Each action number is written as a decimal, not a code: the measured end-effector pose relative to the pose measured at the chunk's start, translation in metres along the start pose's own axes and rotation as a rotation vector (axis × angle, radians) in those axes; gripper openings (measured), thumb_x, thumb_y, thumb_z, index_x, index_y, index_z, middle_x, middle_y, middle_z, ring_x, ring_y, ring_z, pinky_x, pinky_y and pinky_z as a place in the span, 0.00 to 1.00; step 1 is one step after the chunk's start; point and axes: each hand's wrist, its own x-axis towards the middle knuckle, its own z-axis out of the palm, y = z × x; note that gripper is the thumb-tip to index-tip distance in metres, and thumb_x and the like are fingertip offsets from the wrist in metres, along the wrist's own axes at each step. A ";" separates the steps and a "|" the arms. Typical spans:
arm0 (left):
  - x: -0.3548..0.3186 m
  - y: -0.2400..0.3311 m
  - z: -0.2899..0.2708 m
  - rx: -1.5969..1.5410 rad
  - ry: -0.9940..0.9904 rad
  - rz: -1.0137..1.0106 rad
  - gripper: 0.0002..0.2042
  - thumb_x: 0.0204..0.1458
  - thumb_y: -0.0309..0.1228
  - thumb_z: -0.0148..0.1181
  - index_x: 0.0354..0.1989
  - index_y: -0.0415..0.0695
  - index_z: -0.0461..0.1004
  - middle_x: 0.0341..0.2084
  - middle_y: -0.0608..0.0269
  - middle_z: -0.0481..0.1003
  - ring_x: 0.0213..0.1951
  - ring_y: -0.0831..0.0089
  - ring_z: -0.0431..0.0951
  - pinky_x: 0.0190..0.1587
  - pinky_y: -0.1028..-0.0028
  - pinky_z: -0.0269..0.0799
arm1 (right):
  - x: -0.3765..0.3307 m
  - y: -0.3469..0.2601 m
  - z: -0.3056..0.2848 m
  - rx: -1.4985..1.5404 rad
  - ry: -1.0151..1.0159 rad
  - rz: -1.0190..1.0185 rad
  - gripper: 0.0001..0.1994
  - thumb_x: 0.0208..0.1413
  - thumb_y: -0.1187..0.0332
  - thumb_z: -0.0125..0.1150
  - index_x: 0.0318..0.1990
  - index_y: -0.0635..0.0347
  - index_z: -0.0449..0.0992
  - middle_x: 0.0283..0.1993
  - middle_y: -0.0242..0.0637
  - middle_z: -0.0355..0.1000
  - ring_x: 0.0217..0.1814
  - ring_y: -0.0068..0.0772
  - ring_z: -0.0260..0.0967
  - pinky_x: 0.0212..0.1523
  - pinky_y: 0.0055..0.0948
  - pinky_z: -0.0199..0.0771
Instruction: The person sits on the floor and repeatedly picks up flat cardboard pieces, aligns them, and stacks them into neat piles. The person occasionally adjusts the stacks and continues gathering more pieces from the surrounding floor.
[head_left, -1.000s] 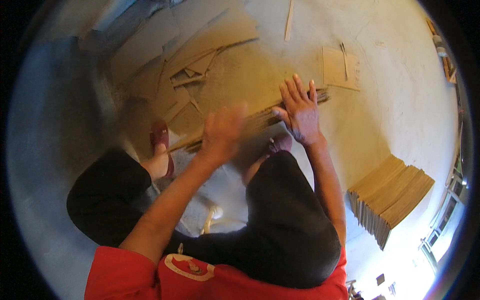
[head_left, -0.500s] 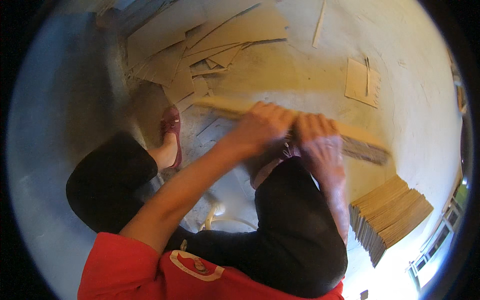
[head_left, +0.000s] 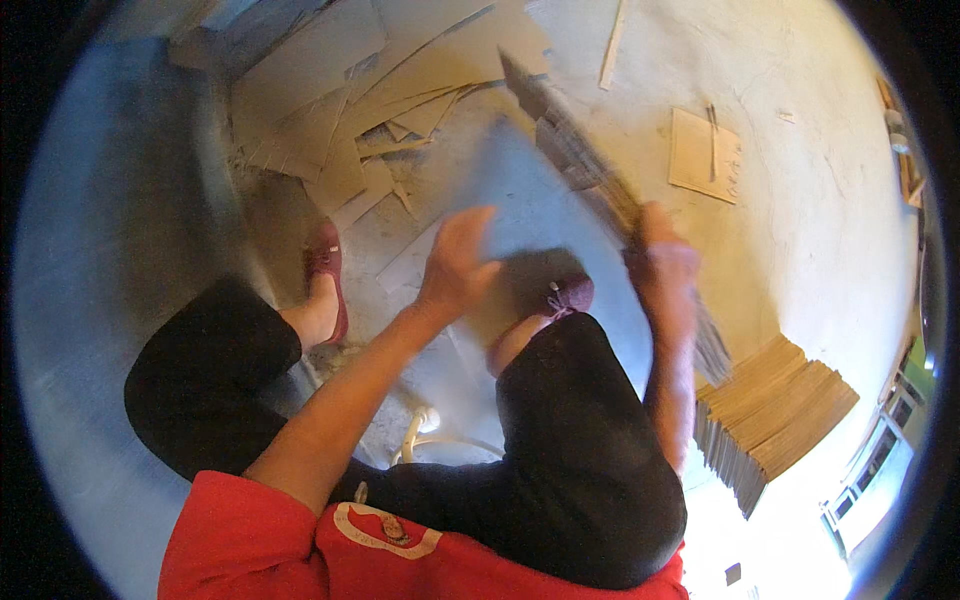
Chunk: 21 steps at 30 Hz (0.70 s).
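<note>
A long bundle of brown cardboard strips (head_left: 580,158) is gripped by my right hand (head_left: 665,265), my fingers wrapped round it below its middle. The bundle is tilted, one end pointing up and to the left, the other passing under my wrist toward the lower right. Motion blurs it a little. My left hand (head_left: 455,265) is apart from the bundle, fingers stretched out and thumb spread, with nothing in it. Close to the bundle's lower end, a neat stack of cardboard pieces (head_left: 785,405) rests on the floor.
Loose flat cardboard sheets (head_left: 310,85) lie heaped at the far left. A small cardboard square (head_left: 703,155) with a thin strip on it lies at the far right, and another strip (head_left: 612,45) beyond it. My shoes (head_left: 570,293) and a pale stool part (head_left: 425,420) are nearby.
My left hand has let go of the cardboard bundle and drawn back to the left. My right hand keeps hold, and the bundle has swung from nearly level to steeply slanted.
</note>
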 end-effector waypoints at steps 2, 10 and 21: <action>-0.001 -0.021 0.018 -0.090 -0.074 -0.133 0.40 0.33 0.29 0.70 0.60 0.43 0.58 0.55 0.49 0.65 0.57 0.52 0.64 0.58 0.60 0.60 | 0.003 0.025 0.035 -0.015 0.076 -0.062 0.08 0.42 0.79 0.52 0.31 0.60 0.61 0.24 0.50 0.68 0.28 0.57 0.69 0.26 0.48 0.68; 0.054 -0.027 0.017 -0.739 -0.167 -0.275 0.58 0.27 0.36 0.77 0.67 0.45 0.42 0.65 0.52 0.50 0.67 0.60 0.48 0.62 0.57 0.52 | 0.025 -0.001 -0.045 0.466 0.196 -0.003 0.12 0.43 0.78 0.60 0.36 0.60 0.67 0.28 0.45 0.73 0.28 0.43 0.73 0.26 0.36 0.73; 0.127 0.056 -0.068 -0.968 -0.271 -0.058 0.30 0.33 0.26 0.69 0.51 0.40 0.68 0.42 0.62 0.74 0.44 0.73 0.74 0.48 0.70 0.71 | 0.035 -0.009 -0.045 1.486 0.231 0.082 0.24 0.33 0.84 0.65 0.44 0.59 0.74 0.41 0.30 0.73 0.42 0.25 0.69 0.42 0.29 0.73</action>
